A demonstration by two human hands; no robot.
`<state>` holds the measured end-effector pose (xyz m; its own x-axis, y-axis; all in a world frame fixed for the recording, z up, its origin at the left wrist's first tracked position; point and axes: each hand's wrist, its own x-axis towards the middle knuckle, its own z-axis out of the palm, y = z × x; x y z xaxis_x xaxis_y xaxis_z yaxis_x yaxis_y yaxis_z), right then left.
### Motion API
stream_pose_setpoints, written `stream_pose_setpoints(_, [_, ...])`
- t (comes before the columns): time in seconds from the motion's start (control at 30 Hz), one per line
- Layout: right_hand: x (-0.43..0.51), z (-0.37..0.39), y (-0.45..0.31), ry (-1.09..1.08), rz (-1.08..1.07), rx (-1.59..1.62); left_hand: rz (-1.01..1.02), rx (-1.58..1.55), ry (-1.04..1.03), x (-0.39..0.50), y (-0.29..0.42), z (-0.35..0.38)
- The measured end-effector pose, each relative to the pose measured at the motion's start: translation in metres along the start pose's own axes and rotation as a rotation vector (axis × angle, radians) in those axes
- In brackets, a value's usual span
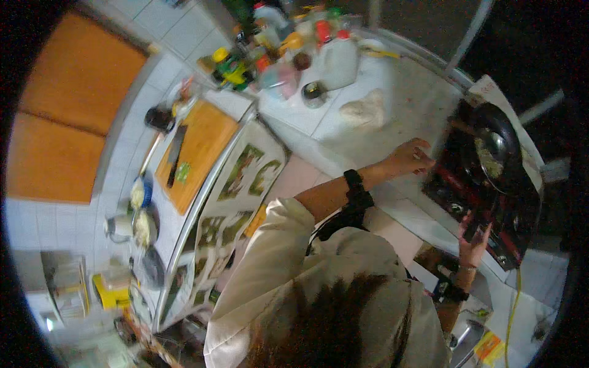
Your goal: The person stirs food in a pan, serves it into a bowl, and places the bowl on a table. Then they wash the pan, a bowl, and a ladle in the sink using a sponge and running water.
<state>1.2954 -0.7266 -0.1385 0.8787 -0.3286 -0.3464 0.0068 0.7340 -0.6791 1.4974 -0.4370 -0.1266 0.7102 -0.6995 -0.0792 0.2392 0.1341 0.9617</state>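
Observation:
My left hand [411,158] is over the counter just left of the gas stove [453,207], fingers loosely bent and apart. Nothing shows in it. At the stove's front edge is my right hand [474,241], its fingers spread around a dark shape. Blur and shadow hide whether it grips a pan handle there. On the stove sits a dark wok [511,133] holding pale chopped food [488,154]. A shiny rounded piece, perhaps a ladle or spatula head, shows beside the food.
A white jug [340,62], several bottles and a crumpled plastic bag [366,110] occupy the back counter. Leftward, a wooden cutting board [202,147] bears a knife [176,154] and chopped greens [182,171]. Bowls of pale food [143,227] stand nearby. A yellow hose [513,303] hangs below the stove.

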Motion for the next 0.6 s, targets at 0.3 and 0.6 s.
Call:
stream_pose_setpoints(0.3, [-0.026, 0.026, -0.024, 0.187, 0.128, 0.189, -0.041, -0.082, -0.167, 0.154, 0.01, 0.1])
stream_pose_setpoints(0.6, [-0.022, -0.006, -0.025, 0.164, 0.059, -0.26, 0.199, 0.048, -0.217, 0.21, 0.037, 0.118])
